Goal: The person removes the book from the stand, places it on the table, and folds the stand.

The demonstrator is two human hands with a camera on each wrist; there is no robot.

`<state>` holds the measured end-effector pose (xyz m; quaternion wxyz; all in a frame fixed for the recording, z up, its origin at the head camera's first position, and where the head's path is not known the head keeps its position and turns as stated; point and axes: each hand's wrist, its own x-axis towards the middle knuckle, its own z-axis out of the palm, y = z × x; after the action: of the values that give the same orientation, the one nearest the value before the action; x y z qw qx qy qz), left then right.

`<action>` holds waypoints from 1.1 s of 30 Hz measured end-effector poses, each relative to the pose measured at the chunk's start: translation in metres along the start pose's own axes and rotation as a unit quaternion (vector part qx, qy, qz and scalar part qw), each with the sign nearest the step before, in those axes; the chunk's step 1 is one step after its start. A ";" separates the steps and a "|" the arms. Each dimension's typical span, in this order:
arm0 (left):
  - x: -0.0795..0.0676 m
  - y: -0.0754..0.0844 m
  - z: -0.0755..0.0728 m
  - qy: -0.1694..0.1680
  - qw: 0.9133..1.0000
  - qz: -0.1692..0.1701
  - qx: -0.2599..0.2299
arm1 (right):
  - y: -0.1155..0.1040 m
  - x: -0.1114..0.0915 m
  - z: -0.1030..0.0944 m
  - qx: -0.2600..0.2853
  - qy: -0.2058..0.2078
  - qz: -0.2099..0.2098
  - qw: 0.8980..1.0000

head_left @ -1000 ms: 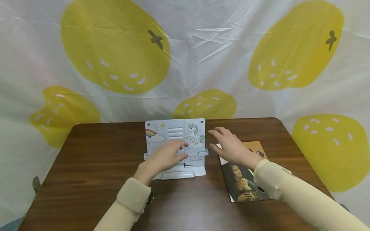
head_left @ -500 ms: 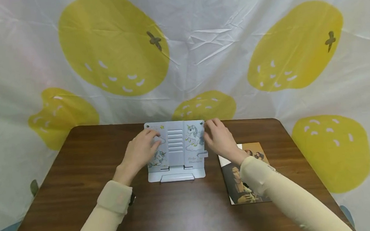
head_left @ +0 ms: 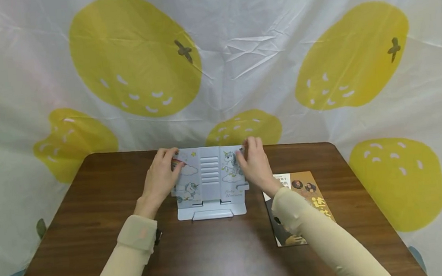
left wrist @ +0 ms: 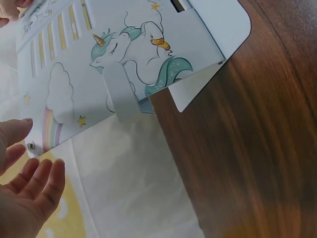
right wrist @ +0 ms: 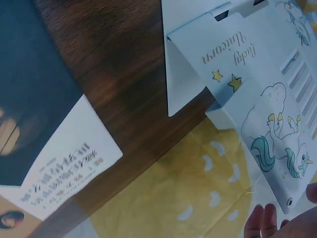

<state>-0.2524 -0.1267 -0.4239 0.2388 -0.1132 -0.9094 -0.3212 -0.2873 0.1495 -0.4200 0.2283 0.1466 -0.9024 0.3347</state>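
A white metal book stand [head_left: 210, 180] with unicorn, rainbow and star prints stands upright on the table. My left hand [head_left: 158, 177] is at its upper left corner, thumb over the front and fingers by the outer edge. In the left wrist view, thumb and loosely bent fingers [left wrist: 37, 183] surround that corner with a gap. On the opposite side, my right hand [head_left: 256, 163] is at the upper right corner, thumb overlapping the printed front. The right wrist view shows its fingertips [right wrist: 267, 218] just past the corner rivet; much of this hand is out of frame.
A book [head_left: 287, 184] with painted portraits lies flat to the right of the stand, partly under my right forearm. The brown wooden table [head_left: 222, 259] meets a white curtain [head_left: 240, 80] with yellow fruit prints behind it.
My left hand has moved left and up from before the stand to its upper left corner. My right hand has come in leftward to the upper right corner. The stand stays in place.
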 end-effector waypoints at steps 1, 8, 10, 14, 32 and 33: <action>0.000 -0.001 0.000 0.004 1.000 -0.002 -0.007 | 0.000 0.001 0.002 0.010 0.006 0.001 1.000; 0.003 -0.003 0.009 -0.001 0.998 -0.026 -0.049 | 0.009 -0.002 0.011 0.042 0.039 -0.002 0.998; 0.004 -0.003 0.011 0.003 0.998 -0.029 -0.054 | 0.012 -0.004 0.015 0.053 0.047 -0.002 0.997; 0.006 -0.006 0.012 0.021 0.997 -0.035 -0.061 | 0.017 -0.008 0.025 0.073 0.048 0.001 0.996; -0.006 -0.007 0.009 0.026 0.995 -0.060 -0.078 | 0.019 -0.001 0.037 0.089 0.042 0.007 0.995; -0.006 -0.006 0.009 0.025 0.995 -0.063 -0.078 | 0.018 0.001 0.036 0.090 0.044 0.007 0.995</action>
<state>-0.2523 -0.1261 -0.4363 0.2313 -0.0663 -0.8807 -0.4079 -0.3068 0.1381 -0.4534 0.2514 0.1454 -0.8587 0.4224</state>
